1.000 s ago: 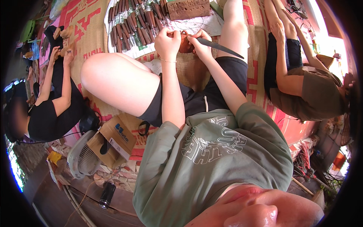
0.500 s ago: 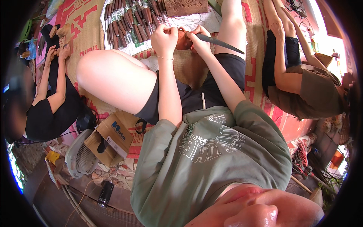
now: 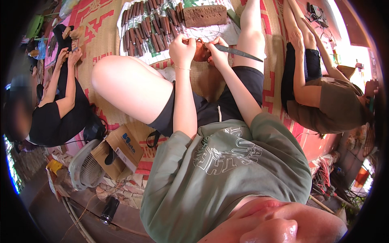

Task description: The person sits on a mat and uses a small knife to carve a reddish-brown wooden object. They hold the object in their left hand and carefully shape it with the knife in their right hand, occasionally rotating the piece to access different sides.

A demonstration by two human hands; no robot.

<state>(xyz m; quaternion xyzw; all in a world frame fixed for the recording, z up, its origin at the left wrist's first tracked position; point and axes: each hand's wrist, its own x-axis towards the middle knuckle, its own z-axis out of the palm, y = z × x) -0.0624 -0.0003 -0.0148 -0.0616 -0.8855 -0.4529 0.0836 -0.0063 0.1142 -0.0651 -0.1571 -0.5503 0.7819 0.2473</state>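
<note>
Between my raised knees, both hands meet at a small rounded reddish-brown piece (image 3: pixel 201 52) that looks like carved wood. My left hand (image 3: pixel 182 49) is closed on its left side. From its other side my right hand (image 3: pixel 219 53) grips a long dark tapered tool (image 3: pixel 241 53), probably a file, whose pointed end sticks out to the right. The fingers of my right hand also touch the piece. How the tool's near end meets the piece is hidden by my fingers.
Rows of slim brown-handled tools (image 3: pixel 152 26) lie on a pale cloth beyond my hands, beside a brown block (image 3: pixel 205 16). A patterned mat (image 3: pixel 99 36) spreads beneath. A cardboard box (image 3: pixel 118 153) and a fan (image 3: pixel 86 166) stand at left. People sit on both sides.
The view has shifted slightly, so my hands and the surroundings sit a little lower and further right. Both hands keep their hold on the piece and the tool.
</note>
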